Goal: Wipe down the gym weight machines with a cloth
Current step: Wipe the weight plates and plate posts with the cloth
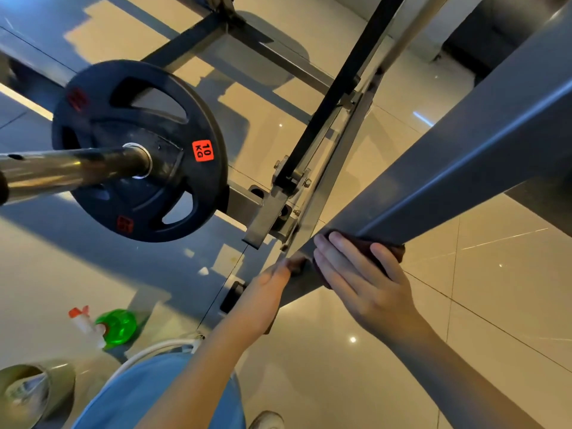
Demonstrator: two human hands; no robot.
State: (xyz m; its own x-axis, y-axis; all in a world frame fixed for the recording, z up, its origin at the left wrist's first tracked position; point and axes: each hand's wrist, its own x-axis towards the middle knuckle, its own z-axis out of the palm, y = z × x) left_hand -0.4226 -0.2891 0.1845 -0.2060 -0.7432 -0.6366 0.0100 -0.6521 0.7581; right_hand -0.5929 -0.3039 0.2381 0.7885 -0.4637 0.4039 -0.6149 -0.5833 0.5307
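A grey steel beam (pixel 448 181) of the weight machine slants from the upper right down to the centre. My right hand (pixel 365 283) lies flat on its lower end and presses a dark maroon cloth (pixel 397 250) against the metal, thumb hooked over the far edge. My left hand (pixel 266 292) holds the beam's left edge. Its thumb tip pinches a dark corner of the cloth there, and its fingers are hidden behind the beam.
A black 10 kg plate (pixel 139 150) sits on a chrome bar (pixel 71 168) at the left. Frame rails (pixel 278 60) cross the glossy tile floor beyond. A green spray bottle (pixel 116 326) and a metal bin (pixel 28 391) stand at lower left.
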